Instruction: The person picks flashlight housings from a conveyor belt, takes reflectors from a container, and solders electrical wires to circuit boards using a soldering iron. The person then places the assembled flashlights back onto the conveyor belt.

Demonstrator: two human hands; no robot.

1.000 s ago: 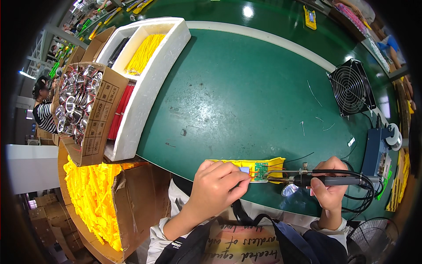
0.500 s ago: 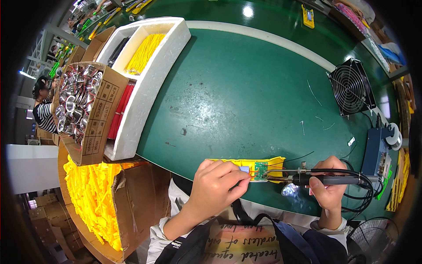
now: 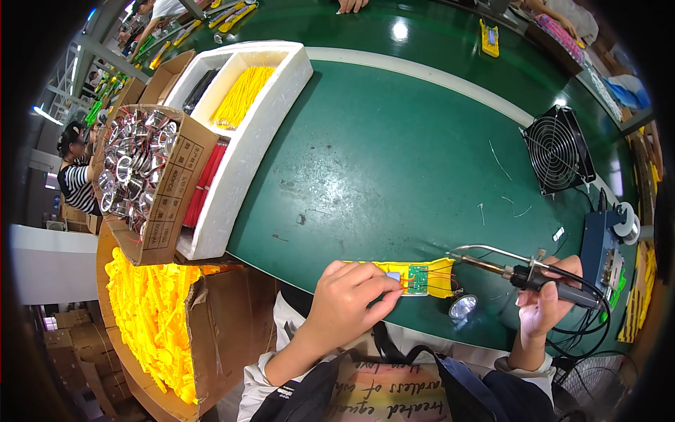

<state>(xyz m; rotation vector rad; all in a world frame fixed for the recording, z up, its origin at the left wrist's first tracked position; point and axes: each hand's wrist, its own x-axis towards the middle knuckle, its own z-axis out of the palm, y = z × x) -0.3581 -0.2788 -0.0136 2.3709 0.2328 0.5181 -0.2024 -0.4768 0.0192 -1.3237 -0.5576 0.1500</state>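
Note:
My left hand [image 3: 351,302] is closed on the left end of a yellow plastic housing [image 3: 442,273], its thumb and forefinger pinched beside a blue part [image 3: 394,275]. Inside the housing lies a small green circuit board [image 3: 418,280] with red and dark wires. A silvery lamp reflector [image 3: 463,307] rests on the table by the housing's right end. My right hand [image 3: 546,309] grips a black-handled soldering iron [image 3: 534,278] fitted with a thin curved metal tube. Its tip stands to the right of the board, apart from it. My left fingers hide part of the housing.
At left stand a white foam box [image 3: 264,126] of yellow, red and black wires, a carton [image 3: 179,186] of reflectors and a carton [image 3: 228,337] of yellow parts. A black fan [image 3: 559,151], blue soldering station [image 3: 598,239] and solder reel [image 3: 626,224] line the right side. Co-workers are beyond.
My right hand has drawn the soldering iron up and right, away from the circuit board. The reflector now shows clearly. My left hand stays on the housing. A co-worker's hand has appeared at the top.

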